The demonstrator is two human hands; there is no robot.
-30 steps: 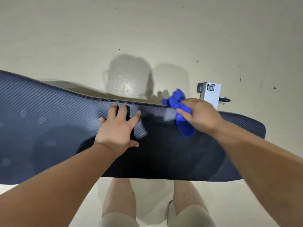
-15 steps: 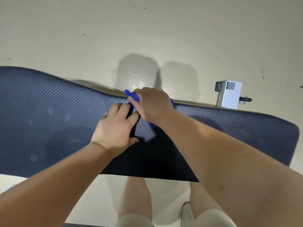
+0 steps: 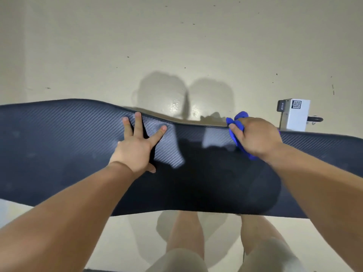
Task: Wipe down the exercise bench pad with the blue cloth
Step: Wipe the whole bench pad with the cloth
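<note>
Bench pad: a long, dark navy bench pad (image 3: 78, 154) with a fine woven-look surface runs straight across in front of the person, at about thigh height.
Left hand: the left hand (image 3: 135, 152) lies palm down on the pad near its far edge, around the middle; its fingers (image 3: 138, 122) are straight and spread wide.
Right hand: the right hand (image 3: 257, 138) has its fingers curled round the cloth, pressing it down onto the pad.
Cloth: the crumpled bright blue cloth (image 3: 240, 116) sits on the pad's far edge, right of centre, poking out above and below the fist.
Beyond the pad: a white box-shaped post (image 3: 296, 119) with a square code label stands just behind the far edge.
Floor: pale beige floor (image 3: 176, 46), speckled, carrying the person's shadow.
Below: bare legs (image 3: 184, 232) in light shorts.
</note>
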